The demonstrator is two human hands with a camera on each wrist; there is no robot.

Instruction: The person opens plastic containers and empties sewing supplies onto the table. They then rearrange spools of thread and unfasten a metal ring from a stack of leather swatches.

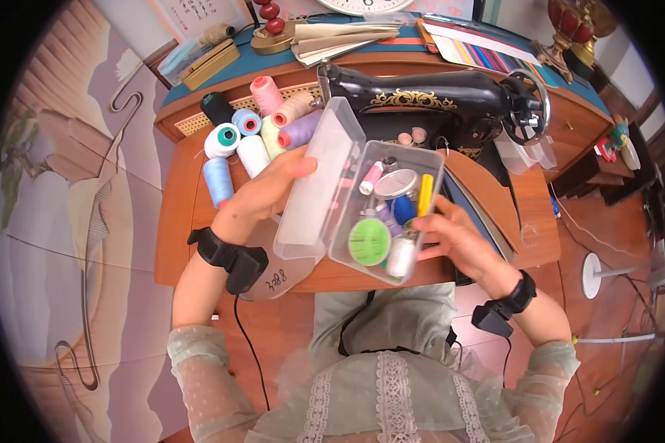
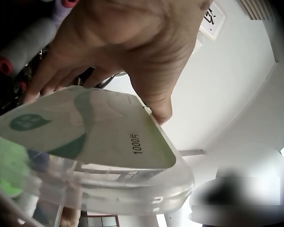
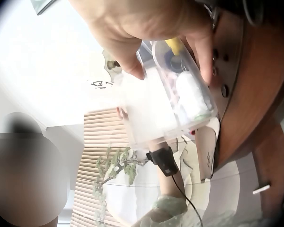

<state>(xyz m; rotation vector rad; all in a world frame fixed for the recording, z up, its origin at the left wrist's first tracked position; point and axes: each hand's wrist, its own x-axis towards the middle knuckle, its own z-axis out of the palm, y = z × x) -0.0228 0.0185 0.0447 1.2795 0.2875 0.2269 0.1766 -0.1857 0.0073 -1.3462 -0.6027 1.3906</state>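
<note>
A clear plastic box (image 1: pixel 347 210) is held up over the front of the sewing table, tilted toward the head camera. Its frosted lid (image 1: pixel 318 181) stands open along the box's left side. My left hand (image 1: pixel 267 184) grips the lid's outer edge, thumb over the top. A printed label (image 2: pixel 109 123) shows on the lid in the left wrist view. My right hand (image 1: pixel 462 238) holds the box by its right wall. Inside lie a green disc (image 1: pixel 369 241), a white spool (image 1: pixel 401 256), a yellow stick (image 1: pixel 425 193), a pink spool (image 1: pixel 371 179) and a round clear case (image 1: pixel 396 184).
Behind the box stands a black sewing machine (image 1: pixel 421 92). Several thread cones (image 1: pixel 254 155) cluster left of it. A brown curved board (image 1: pixel 488 196) lies right of the box. A paper pattern (image 1: pixel 284 277) marked with digits lies at the table's front edge.
</note>
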